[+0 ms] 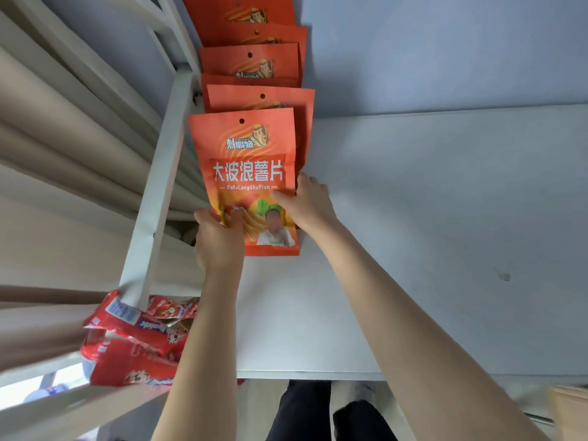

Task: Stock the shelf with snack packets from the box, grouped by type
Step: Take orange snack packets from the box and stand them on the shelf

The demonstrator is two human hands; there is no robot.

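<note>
Both hands hold the front orange packet (246, 173) at the left end of the white shelf (413, 233). The left hand (218, 240) grips its bottom left corner, with the fingers curled round the edge. The right hand (307, 203) pinches its right side, thumb on the front and fingers behind. The packet has big white letters on it, and its bottom edge looks to be down on the shelf. Behind it is a row of orange packets (251, 60) of the same kind, one behind the other, each partly hiding the next. A white post (159, 186) stands just beside them on the left, and a beige curtain (63, 138) hangs past it. Lower down on the left, red packets (133, 338) lie in a heap. In the bottom right corner is something brown (569, 412), too blurry to tell what it is
</note>
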